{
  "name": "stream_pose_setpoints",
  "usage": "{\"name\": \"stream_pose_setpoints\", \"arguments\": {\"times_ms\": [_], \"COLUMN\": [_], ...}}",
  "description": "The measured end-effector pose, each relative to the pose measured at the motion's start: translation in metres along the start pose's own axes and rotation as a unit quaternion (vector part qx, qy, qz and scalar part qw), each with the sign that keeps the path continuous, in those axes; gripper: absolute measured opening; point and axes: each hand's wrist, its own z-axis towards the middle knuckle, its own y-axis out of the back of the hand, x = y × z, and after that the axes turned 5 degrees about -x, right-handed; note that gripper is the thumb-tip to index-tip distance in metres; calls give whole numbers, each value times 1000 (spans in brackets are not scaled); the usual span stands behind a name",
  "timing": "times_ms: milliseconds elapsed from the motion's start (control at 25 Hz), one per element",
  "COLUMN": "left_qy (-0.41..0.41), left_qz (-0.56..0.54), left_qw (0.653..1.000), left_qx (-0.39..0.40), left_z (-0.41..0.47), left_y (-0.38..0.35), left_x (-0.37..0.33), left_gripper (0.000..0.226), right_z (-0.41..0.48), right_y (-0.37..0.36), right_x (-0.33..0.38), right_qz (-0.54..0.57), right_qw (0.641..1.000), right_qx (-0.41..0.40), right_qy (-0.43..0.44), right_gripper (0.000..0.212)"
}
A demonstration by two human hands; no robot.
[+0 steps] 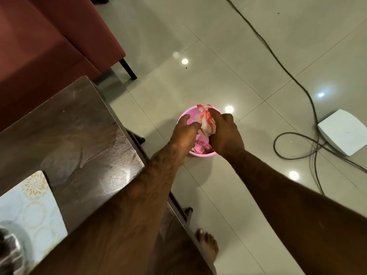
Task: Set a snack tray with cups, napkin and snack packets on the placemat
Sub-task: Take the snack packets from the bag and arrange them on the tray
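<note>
A pink tub (183,116) stands on the tiled floor beside the table. Both my hands reach down into it. My right hand (224,133) grips a clear snack packet with red print (207,124) at the tub's far side. My left hand (185,130) touches the packet from the left, fingers curled over the tub; whether it holds anything is unclear. More pink packets (200,145) lie in the tub under the hands. A pale blue placemat with gold flowers (33,207) lies on the dark wooden table (79,135) at lower left, with a shiny metal tray edge (10,247) on it.
A dark red sofa (49,36) stands behind the table at upper left. Grey cables (297,84) trail across the floor at right, next to a white box (345,132). My bare foot (207,245) is on the tiles by the table's corner.
</note>
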Motion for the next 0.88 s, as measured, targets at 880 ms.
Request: {"name": "stream_pose_setpoints", "arguments": {"times_ms": [880], "left_qy": [-69], "left_qz": [24], "left_qw": [997], "left_qx": [10], "left_z": [-117], "left_y": [118], "left_x": [-29], "left_gripper": [63], "right_z": [-113], "right_y": [40], "right_x": [128], "right_qz": [-52], "right_qw": [995], "right_qx": [12], "right_qy": [80], "right_gripper": [96]}}
